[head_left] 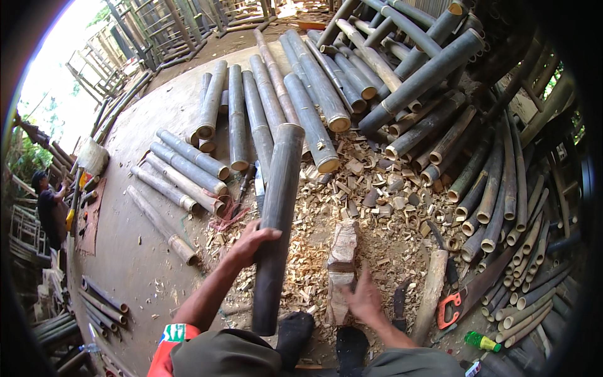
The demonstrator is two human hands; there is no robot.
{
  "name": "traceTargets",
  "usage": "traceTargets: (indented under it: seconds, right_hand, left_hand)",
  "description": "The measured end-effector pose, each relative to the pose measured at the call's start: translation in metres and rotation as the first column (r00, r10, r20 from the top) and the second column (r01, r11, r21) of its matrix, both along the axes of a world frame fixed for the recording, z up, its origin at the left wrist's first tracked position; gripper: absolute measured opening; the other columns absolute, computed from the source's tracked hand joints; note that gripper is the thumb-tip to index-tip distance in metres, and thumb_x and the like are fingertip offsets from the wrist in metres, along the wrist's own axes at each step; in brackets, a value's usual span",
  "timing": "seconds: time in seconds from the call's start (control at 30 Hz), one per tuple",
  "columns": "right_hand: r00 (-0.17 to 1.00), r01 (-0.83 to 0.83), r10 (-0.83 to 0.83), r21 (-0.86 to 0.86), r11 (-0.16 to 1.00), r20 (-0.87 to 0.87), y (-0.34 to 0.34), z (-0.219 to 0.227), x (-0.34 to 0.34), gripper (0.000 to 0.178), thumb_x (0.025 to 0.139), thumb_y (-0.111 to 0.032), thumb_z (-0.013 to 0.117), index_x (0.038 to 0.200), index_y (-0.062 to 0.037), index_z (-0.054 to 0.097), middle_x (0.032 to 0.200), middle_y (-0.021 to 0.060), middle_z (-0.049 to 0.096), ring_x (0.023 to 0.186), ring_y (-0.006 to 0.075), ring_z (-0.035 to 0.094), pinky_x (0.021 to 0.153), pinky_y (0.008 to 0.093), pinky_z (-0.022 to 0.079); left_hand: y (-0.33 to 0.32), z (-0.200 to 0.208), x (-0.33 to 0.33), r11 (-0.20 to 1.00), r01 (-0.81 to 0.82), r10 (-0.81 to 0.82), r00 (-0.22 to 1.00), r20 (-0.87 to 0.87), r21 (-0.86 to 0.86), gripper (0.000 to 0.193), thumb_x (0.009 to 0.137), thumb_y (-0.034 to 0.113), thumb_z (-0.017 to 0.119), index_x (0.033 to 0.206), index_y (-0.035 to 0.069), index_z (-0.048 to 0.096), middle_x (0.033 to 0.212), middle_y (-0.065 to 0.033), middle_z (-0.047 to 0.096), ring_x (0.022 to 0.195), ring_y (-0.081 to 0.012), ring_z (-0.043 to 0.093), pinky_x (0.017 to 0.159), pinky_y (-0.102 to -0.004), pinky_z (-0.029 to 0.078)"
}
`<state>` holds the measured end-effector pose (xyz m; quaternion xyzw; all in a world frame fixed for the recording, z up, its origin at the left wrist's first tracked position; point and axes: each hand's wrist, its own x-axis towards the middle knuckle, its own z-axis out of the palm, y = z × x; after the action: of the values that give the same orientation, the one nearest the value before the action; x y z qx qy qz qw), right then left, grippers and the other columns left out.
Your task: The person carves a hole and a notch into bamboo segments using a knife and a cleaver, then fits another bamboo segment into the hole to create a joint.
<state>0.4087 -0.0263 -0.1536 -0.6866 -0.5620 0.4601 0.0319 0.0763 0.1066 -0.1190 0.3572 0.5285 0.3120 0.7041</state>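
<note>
My left hand [252,244] is closed around a thick dark bamboo section [277,217], held nearly upright with its top leaning a little to the right. Its lower end hangs just left of my dark-socked foot [295,333]. To the right, a rough chopped wooden block [342,267] lies on the ground, notched across its middle. Beside the block's near half is my right hand [368,301], holding nothing, its fingers apart. Whether its fingertips touch the block I cannot tell. A dark blade-like tool [400,300] lies just right of that hand.
Wood chips [308,251] cover the ground around the block. Cut bamboo sections [264,100] lie across the far side, with more bamboo stacked at right. A handsaw [448,311] with an orange handle, a pale pole [433,286] and a green bottle [482,341] lie at right. Another person [51,210] stands far left.
</note>
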Motion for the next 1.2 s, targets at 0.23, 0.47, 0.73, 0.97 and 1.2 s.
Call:
traceTargets:
  seconds: [0.23, 0.47, 0.73, 0.97, 1.2]
  right_hand:
    - [0.993, -0.026, 0.006, 0.165, 0.986, 0.117, -0.021, -0.042, -0.016, 0.133, 0.073, -0.043, 0.092, 0.167, 0.0006, 0.009, 0.141, 0.0300, 0.040, 0.131, 0.0486, 0.053, 0.110, 0.0554, 0.053]
    - [0.933, -0.290, 0.198, 0.300, 0.909, 0.302, 0.039, -0.031, 0.052, 0.117, 0.072, -0.019, 0.091, 0.167, -0.0020, 0.024, 0.152, 0.0276, 0.042, 0.128, 0.0412, 0.059, 0.101, 0.0510, 0.059]
    - [0.824, -0.378, 0.155, 0.325, 0.867, 0.545, 0.054, -0.072, 0.100, 0.092, 0.084, -0.036, 0.087, 0.153, 0.0005, 0.039, 0.158, 0.0183, 0.041, 0.148, 0.0420, 0.034, 0.119, 0.0727, 0.021]
    - [0.819, -0.376, 0.161, 0.304, 0.875, 0.550, 0.052, -0.069, 0.096, 0.091, 0.085, -0.034, 0.087, 0.154, -0.0005, 0.039, 0.153, 0.0178, 0.044, 0.144, 0.0404, 0.038, 0.116, 0.0706, 0.023]
    - [0.812, -0.379, 0.134, 0.337, 0.862, 0.568, 0.053, -0.074, 0.098, 0.091, 0.082, -0.030, 0.088, 0.153, 0.0003, 0.039, 0.152, 0.0176, 0.045, 0.144, 0.0395, 0.039, 0.117, 0.0680, 0.022]
  left_hand:
    - [-0.022, -0.060, 0.053, 0.967, -0.202, 0.242, 0.916, 0.318, -0.155, 0.056, 0.083, 0.030, 0.086, 0.122, 0.002, 0.057, 0.100, -0.0085, 0.066, 0.089, -0.0209, 0.070, 0.082, -0.0427, 0.063]
    - [-0.044, -0.087, 0.061, 0.980, -0.146, 0.187, 0.902, 0.390, -0.133, 0.055, 0.086, 0.032, 0.079, 0.126, -0.001, 0.061, 0.104, -0.0129, 0.072, 0.091, -0.0249, 0.074, 0.085, -0.0453, 0.064]
    - [-0.056, -0.081, 0.084, 0.967, -0.063, 0.177, 0.866, 0.468, -0.248, 0.072, 0.087, 0.046, 0.075, 0.140, 0.002, 0.054, 0.125, -0.0145, 0.066, 0.113, -0.0284, 0.067, 0.101, -0.0496, 0.054]
    - [-0.074, -0.081, 0.099, 0.959, -0.004, 0.161, 0.829, 0.536, -0.282, 0.061, 0.089, 0.032, 0.081, 0.137, 0.005, 0.055, 0.126, -0.0123, 0.065, 0.117, -0.0270, 0.064, 0.107, -0.0505, 0.052]
    - [-0.080, -0.081, 0.115, 0.973, 0.088, 0.039, 0.848, 0.529, -0.213, 0.063, 0.088, 0.032, 0.078, 0.139, 0.005, 0.053, 0.125, -0.0118, 0.063, 0.116, -0.0257, 0.064, 0.102, -0.0490, 0.053]
